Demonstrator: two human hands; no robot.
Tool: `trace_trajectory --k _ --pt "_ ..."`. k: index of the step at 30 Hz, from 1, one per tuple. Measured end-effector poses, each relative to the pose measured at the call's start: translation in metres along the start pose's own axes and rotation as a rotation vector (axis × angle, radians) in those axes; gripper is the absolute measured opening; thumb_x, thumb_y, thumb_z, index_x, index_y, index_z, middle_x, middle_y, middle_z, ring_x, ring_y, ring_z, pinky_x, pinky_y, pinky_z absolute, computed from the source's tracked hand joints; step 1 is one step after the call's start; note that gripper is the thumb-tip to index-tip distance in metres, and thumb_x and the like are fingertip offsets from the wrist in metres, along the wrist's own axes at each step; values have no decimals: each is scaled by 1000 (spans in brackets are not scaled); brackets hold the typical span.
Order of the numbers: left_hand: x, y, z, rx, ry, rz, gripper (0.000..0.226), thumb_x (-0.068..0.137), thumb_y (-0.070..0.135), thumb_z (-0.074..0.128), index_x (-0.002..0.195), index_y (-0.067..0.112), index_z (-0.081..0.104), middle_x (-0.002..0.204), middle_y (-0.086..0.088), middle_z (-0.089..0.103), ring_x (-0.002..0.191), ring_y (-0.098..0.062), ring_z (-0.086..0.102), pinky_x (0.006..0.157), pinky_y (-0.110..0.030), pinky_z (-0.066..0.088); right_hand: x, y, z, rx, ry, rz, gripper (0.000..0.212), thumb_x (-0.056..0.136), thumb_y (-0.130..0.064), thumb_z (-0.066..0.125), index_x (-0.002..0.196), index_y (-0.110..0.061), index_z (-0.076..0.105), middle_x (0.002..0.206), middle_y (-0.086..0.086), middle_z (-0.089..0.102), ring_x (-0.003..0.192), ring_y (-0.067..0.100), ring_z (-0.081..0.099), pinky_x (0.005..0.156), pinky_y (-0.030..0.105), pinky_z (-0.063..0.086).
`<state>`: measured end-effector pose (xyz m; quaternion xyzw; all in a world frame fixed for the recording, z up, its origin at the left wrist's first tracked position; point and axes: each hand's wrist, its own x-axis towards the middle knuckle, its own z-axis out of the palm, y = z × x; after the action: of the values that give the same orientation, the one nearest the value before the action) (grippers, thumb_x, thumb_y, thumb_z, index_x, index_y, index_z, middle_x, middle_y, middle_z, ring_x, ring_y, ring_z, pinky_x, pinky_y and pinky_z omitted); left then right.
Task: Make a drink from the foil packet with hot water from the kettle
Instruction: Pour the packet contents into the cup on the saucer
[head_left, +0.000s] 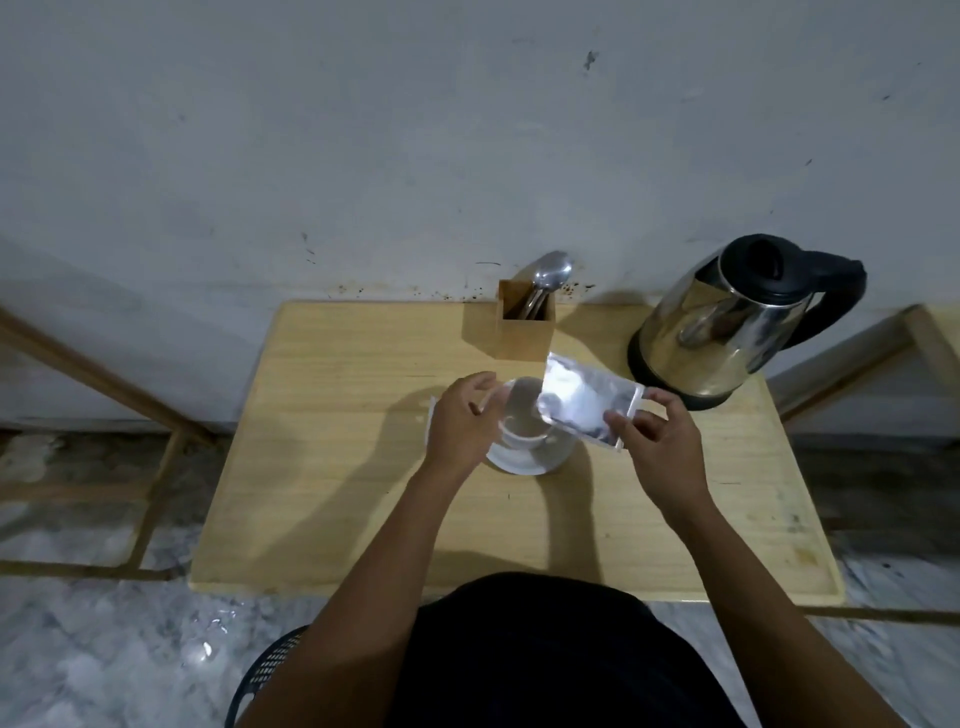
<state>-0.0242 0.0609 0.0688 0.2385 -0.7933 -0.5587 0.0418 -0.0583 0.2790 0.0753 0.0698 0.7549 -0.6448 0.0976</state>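
Note:
My right hand (660, 447) grips the silver foil packet (582, 400) by its right end and holds it tilted, with its left end over a white cup (519, 421). The cup stands on a white saucer (540, 457) in the middle of the wooden table (337, 467). My left hand (465, 421) rests against the cup's left side, fingers curled around its rim. A steel kettle (727, 327) with a black lid and handle stands at the table's back right, lid closed.
A small wooden box (524, 332) holding spoons (550, 275) stands at the back of the table, just behind the cup. A grey wall rises behind the table. Wooden frames flank the table left and right, and a dark plastic stool edge (270, 670) shows below.

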Motion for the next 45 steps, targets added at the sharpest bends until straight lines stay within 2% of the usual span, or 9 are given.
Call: trace_trajectory --k 3,5,12,14,18,22,31,35,45 --pt "4 -24 -6 225 -76 -1 40 94 32 54 132 18 54 130 0 56 103 -25 60 92 -36 50 8 -3 -1 -169 -11 -90 37 85 -17 74 117 -18 55 81 -1 75 79 15 72 73 34 56" --pt "5 -33 -6 262 -159 5 37 95 30 52 131 20 55 130 -1 57 107 -27 60 90 -35 49 14 -4 2 -254 -38 -148 35 86 -19 73 118 -21 58 82 -2 75 78 10 71 72 27 54" --pt "14 -34 -5 301 -208 52 31 95 15 51 124 15 62 119 -3 64 90 -13 54 79 -19 37 31 -15 15 -490 -144 -370 28 91 -18 67 119 -21 65 84 -8 69 81 -1 64 67 5 43" --pt "17 -36 -5 295 -203 70 29 94 10 51 120 13 64 116 -5 66 92 -12 55 79 -18 38 35 -19 17 -534 -158 -430 24 92 -16 65 116 -19 68 85 -9 68 81 4 62 69 9 44" --pt "22 -41 -5 306 -189 89 29 93 6 51 117 10 66 111 -7 67 90 -11 55 78 -17 37 42 -23 20 -657 -201 -504 23 93 -19 63 116 -21 68 98 -3 70 87 13 61 76 36 53" --pt "23 -43 -5 290 -193 102 28 92 6 52 115 10 67 108 -9 68 86 -13 56 77 -20 39 42 -32 22 -649 -237 -430 30 92 -24 64 121 -32 57 91 -8 68 85 10 62 72 30 52" --pt "24 -45 -4 280 -181 93 27 92 7 53 114 10 68 108 -8 68 86 -14 58 77 -22 42 43 -38 26 -674 -231 -495 26 91 -21 67 115 -27 61 91 -2 71 84 17 65 73 39 55" --pt "23 -44 -4 272 -172 89 27 92 7 53 115 10 67 107 -8 68 87 -15 58 77 -23 42 43 -38 27 -666 -212 -510 28 90 -21 68 117 -26 61 91 -2 72 83 15 64 71 33 54" --pt "24 -45 -3 265 -168 87 27 92 6 53 115 9 68 110 -9 68 90 -17 60 78 -22 42 46 -35 31 -733 -176 -641 21 88 -20 70 108 -25 66 85 -4 73 78 16 67 68 38 55"
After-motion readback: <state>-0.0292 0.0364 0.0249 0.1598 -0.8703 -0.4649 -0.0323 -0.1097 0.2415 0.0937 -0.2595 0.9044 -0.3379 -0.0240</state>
